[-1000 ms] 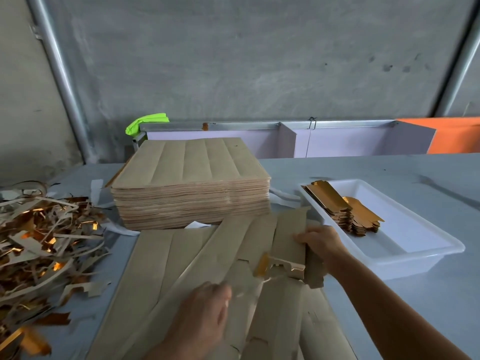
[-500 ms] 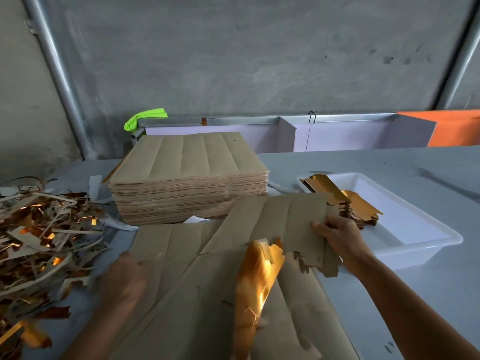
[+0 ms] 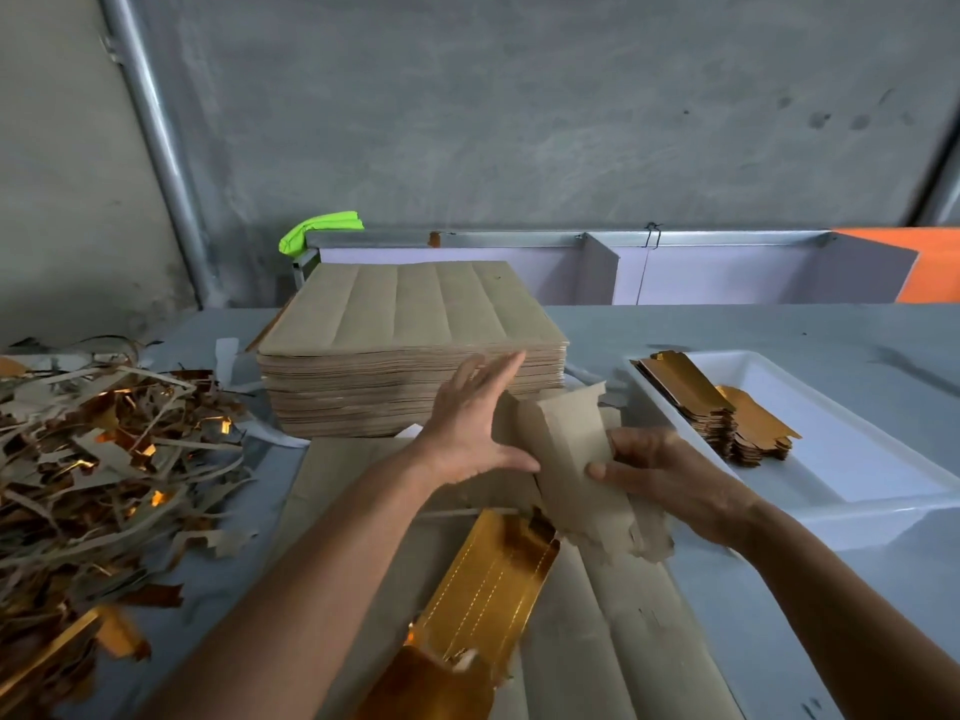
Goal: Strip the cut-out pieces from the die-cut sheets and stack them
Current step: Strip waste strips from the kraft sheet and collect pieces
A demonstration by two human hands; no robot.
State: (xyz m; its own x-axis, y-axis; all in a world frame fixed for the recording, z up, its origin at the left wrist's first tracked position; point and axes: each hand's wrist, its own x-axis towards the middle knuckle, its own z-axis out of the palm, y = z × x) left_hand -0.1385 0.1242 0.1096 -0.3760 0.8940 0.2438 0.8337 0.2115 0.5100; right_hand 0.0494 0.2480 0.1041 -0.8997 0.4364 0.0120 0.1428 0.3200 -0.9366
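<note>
My right hand (image 3: 670,472) pinches the piece (image 3: 571,449) above the sheet (image 3: 613,631) on the table (image 3: 779,641); my left hand (image 3: 467,423), fingers spread flat, steadies it. Best tear slowly along the nicks, then stack in the tray (image 3: 852,491).

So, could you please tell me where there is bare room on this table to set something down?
Bare table lies behind the white tray, right of the sheet stack. The tray's near half is also free, in front of the gold pieces. It is crowded left, under the scrap pile, and in the middle, where both hands work.
</note>
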